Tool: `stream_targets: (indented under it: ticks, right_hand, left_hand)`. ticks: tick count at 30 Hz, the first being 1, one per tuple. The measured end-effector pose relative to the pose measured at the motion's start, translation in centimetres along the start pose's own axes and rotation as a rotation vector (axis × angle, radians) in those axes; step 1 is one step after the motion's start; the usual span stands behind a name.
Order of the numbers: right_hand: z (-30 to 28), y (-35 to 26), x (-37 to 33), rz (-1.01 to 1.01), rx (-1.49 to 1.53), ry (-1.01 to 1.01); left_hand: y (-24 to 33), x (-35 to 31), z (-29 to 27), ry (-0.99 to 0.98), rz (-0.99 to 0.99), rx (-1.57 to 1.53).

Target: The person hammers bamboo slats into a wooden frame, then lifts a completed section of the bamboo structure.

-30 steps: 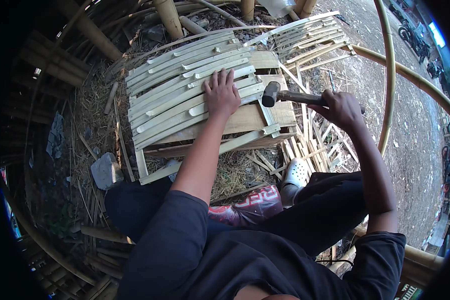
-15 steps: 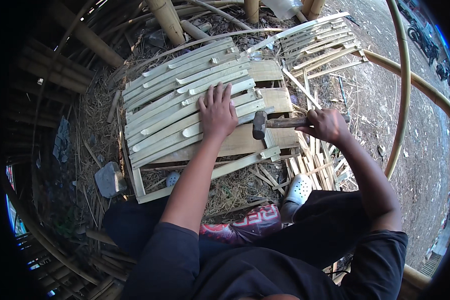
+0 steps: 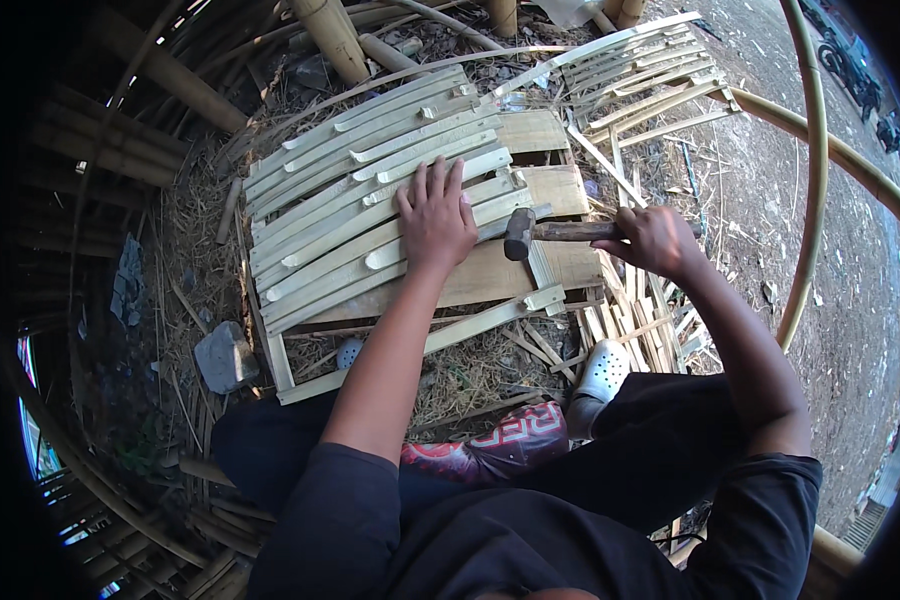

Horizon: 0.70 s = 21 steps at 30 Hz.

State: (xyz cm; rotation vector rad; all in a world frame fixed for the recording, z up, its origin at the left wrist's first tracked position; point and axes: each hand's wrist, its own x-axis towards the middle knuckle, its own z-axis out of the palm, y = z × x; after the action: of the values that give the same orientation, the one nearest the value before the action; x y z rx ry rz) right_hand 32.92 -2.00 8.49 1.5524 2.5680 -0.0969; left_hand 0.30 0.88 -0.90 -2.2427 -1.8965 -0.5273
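Your right hand (image 3: 658,243), wrapped round the hammer (image 3: 568,232), now sits further left, by the bamboo slats (image 3: 340,242) (left hand (image 3: 438,226) spread flat there); hammering seems underway.

Beyond my left hand (image 3: 437,225), I have upright bamboo posts (image 3: 332,40). Left of it, straw-littered ground (image 3: 195,185) meets shaded bamboo framework (image 3: 105,140). Right of my right hand (image 3: 655,240), daylit grey ground (image 3: 860,300) extends toward motorcycles (image 3: 850,75); a bent bamboo pole (image 3: 816,170) crosses my view.
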Motion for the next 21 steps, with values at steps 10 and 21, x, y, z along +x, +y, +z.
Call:
stream_targets:
  ticks: [10,21]
  right_hand:
    - [3.6,0.8,-0.8,-0.193,0.126,0.251]
    - [0.6,0.2,-1.9,-0.42,0.067,0.451]
  left_hand:
    - [0.6,0.2,-0.3,-0.056,-0.001,0.013]
    - [0.1,0.2,-0.2,-0.01,0.015,0.002]
